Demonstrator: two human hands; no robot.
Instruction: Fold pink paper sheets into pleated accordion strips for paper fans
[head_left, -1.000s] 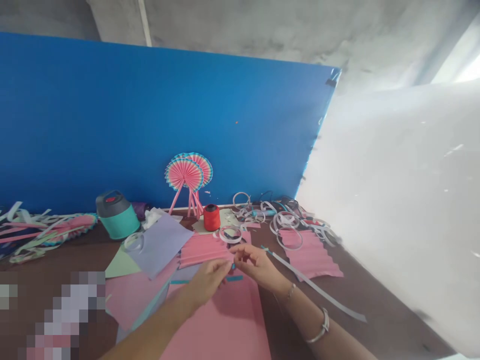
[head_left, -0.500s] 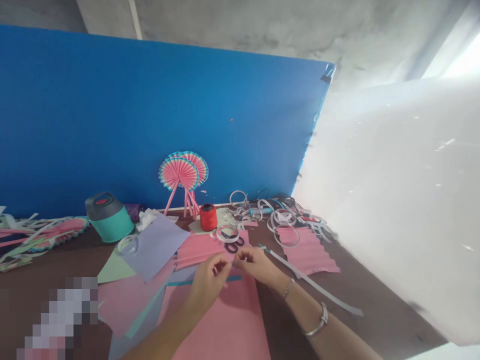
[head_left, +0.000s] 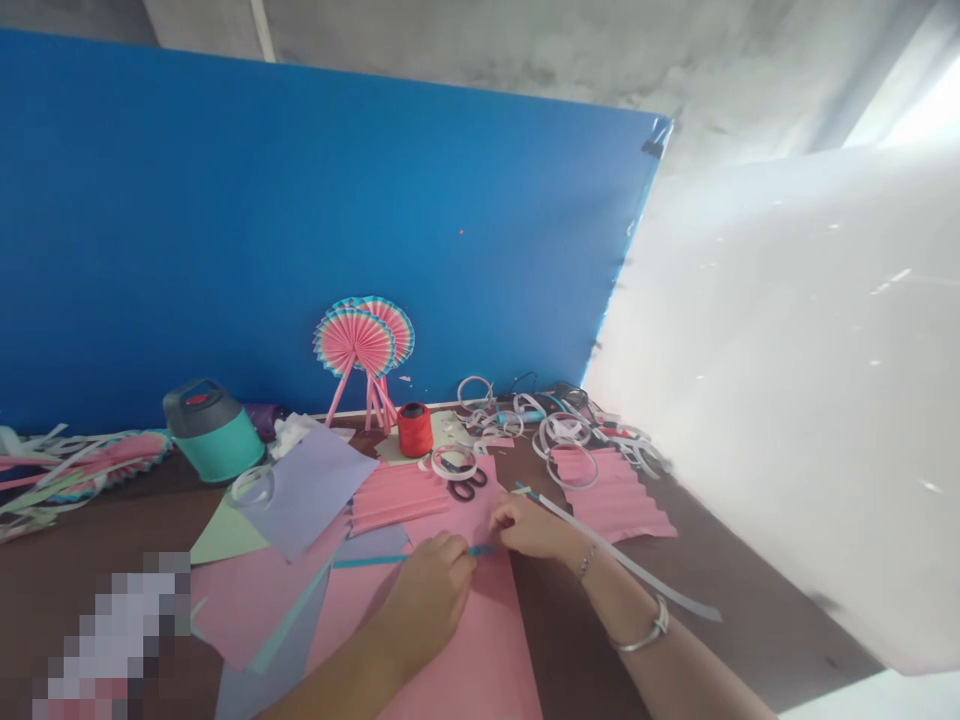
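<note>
A large pink paper sheet (head_left: 480, 640) lies in front of me, with a thin blue strip (head_left: 367, 562) across its far edge. My left hand (head_left: 431, 590) rests over the middle of that strip, its fingers bent together and pressing down; the strip shows on both sides of it. At the strip's right end, my right hand (head_left: 525, 525) has its fingers curled into a pinch. Whatever sits between those fingertips is hidden. Black-handled scissors (head_left: 469, 485) lie just beyond my hands, partly under a white tape ring (head_left: 454, 463), beside pleated pink paper (head_left: 397, 495).
A red thread spool (head_left: 415, 432) and pink pleated fans (head_left: 354, 342) stand toward the blue board (head_left: 420, 200). To the left are a teal-and-grey container (head_left: 217, 440) and a lilac sheet (head_left: 315, 490). At right, a long white strip (head_left: 637, 570) lies near more pleated pink paper (head_left: 619, 495).
My hands were together above the sheet, fingertips meeting. They have since parted and lowered: the left onto the blue strip, the right slightly rightward. The scissors have come more into view.
</note>
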